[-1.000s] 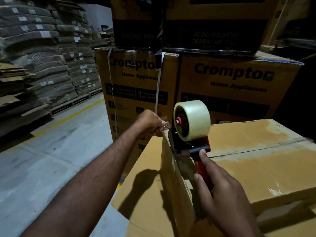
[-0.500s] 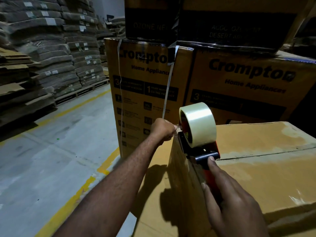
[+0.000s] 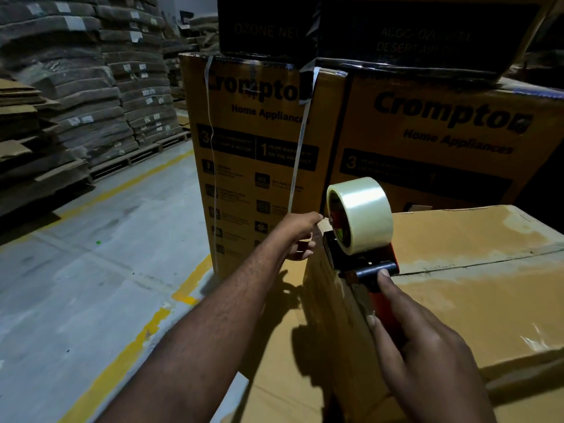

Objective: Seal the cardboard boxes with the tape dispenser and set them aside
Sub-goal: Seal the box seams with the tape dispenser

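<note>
On the cardboard box (image 3: 464, 303), right hand (image 3: 427, 364) clasps the dispenser (image 3: 364, 267), left hand (image 3: 297, 236) pinches glossy tape (image 3: 363, 213).

1 tape dispenser (image 3: 366, 267) w/ 1 tape roll (image 3: 363, 215), 2 hands: left hand (image 3: 300, 236), right hand (image 3: 427, 355) — 1 plain cardboard box (image 3: 473, 285), 2 Crompton cartons (image 3: 259, 178) (image 3: 427, 154), 2 black cartons (image 3: 265, 25) (image 3: 427, 35).

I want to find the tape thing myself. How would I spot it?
Look for the big plain cardboard box in front of the printed Crompton boxes. At its left top edge sits the tape dispenser, gripped by the right hand. It alone has a pale shiny roll on a black frame with a red handle.
</note>
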{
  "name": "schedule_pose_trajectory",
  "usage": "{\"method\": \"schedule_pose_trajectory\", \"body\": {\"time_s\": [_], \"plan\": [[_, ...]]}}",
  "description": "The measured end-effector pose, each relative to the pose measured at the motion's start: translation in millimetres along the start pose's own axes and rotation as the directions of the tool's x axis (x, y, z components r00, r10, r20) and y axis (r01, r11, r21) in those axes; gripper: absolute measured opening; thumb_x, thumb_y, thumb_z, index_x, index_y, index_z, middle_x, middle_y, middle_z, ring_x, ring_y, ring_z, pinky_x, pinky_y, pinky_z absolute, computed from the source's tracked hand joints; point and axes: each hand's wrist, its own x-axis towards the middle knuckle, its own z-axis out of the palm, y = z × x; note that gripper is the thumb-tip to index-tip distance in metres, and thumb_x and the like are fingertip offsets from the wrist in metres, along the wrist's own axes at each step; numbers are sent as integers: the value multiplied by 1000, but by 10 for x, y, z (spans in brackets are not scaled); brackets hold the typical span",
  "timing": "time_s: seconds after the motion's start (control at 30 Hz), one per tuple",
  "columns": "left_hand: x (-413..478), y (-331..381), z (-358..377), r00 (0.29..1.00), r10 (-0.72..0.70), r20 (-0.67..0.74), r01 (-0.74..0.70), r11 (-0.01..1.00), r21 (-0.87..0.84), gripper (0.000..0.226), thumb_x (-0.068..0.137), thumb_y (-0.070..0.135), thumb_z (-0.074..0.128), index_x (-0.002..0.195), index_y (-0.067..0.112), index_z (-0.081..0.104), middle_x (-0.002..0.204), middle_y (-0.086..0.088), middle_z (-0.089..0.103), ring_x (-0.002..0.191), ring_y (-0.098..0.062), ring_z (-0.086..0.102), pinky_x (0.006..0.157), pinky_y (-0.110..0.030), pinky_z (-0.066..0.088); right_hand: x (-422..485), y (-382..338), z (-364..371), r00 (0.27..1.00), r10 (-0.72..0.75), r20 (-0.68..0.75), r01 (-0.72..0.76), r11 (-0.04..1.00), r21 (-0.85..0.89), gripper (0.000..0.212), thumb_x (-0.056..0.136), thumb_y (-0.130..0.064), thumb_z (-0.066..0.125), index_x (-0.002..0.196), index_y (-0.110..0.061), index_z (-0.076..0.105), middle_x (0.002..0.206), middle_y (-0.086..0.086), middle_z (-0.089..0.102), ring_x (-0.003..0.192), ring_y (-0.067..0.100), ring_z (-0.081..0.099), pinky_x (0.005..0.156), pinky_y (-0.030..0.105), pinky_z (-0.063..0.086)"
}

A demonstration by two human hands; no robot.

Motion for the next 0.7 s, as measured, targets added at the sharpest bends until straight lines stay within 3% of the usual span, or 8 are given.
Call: {"method": "schedule_pose_trajectory", "body": {"time_s": [0.1,0.17,0.23,0.27,0.37,0.47,0.53,0.7], "plan": [[110,-16,-141,984,135,-116,-100,959,267,67,88,54,71,141,17,51,132,-8,56,103,-23,63,82,-38,55,34,-76,-54,996,76,36,-77,997,11,77,75,-14,85,144,-21,52,116,1,73,93,17,69,75,36,59],[128,-26,-175,830,493,-260,-294,784,547,52,93,49,67,136,22,57,132,-5,58,110,-22,60,92,-46,54,87,-125,-128,984,164,69,-166,986,28,71,88,-25,73,150,-33,39,127,-1,67,101,18,63,89,35,54],[49,-16,-129,647,735,-203,-507,613,606,31,99,39,62,123,19,70,119,-2,67,105,-18,62,91,-43,56,133,-153,-220,952,269,145,-280,958,59,68,93,-33,64,151,-42,31,131,-1,64,100,16,57,95,36,50],[16,-17,-86,637,762,-120,-573,572,587,30,101,35,61,121,16,72,118,-2,70,107,-17,64,93,-40,56,154,-152,-256,933,313,175,-326,944,51,67,93,-35,63,150,-45,31,129,0,65,99,18,58,95,37,51],[-87,-57,63,788,600,138,-563,612,555,35,104,40,52,117,15,73,117,-5,72,109,-21,65,95,-39,53,187,-176,-331,913,345,219,-359,933,29,67,92,-35,64,149,-47,32,124,3,67,93,19,60,91,38,54],[-32,-35,129,876,445,185,-468,696,545,45,108,40,41,113,5,68,116,-20,68,109,-39,63,94,-47,50,224,-264,-402,905,345,248,-355,935,-6,67,93,-33,63,149,-47,29,127,-1,65,88,10,53,92,35,53],[83,11,136,895,391,214,-443,722,532,46,108,38,41,120,0,65,125,-26,63,115,-42,59,100,-53,48,265,-322,-436,904,337,262,-338,940,-44,68,95,-32,62,150,-48,24,131,-7,61,90,4,45,95,28,51],[598,-3,110,913,292,284,-397,797,455,38,96,39,59,105,2,66,112,-15,68,110,-40,65,96,-56,54,332,-558,-406,929,242,281,-209,967,-143,72,98,-35,56,152,-47,11,130,-17,56,81,-5,37,82,13,42]]}}
